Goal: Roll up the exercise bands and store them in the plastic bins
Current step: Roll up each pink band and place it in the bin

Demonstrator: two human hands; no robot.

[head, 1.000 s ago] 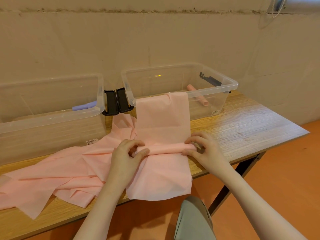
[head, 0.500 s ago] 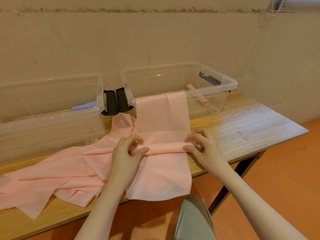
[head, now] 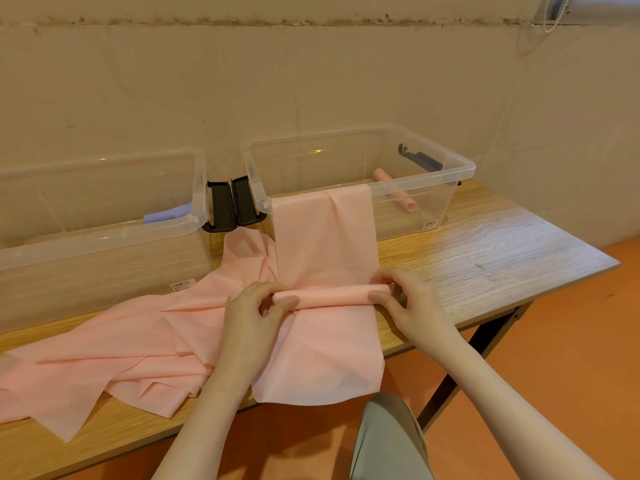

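A long pink exercise band hangs from the right clear bin's front rim down onto the wooden table. A tight roll has formed across the band. My left hand pinches the roll's left end. My right hand pinches its right end. The band's loose tail hangs over the table's front edge. A rolled pink band lies inside the right bin. A rolled lilac band lies in the left bin.
More loose pink band lies crumpled across the table's left half. Two black latch handles sit between the bins. A beige wall stands close behind. My knee shows below the table edge, over an orange floor.
The roll has grown thicker and more defined as both hands turned it. Both hands stay at the roll's ends, in nearly the same place.
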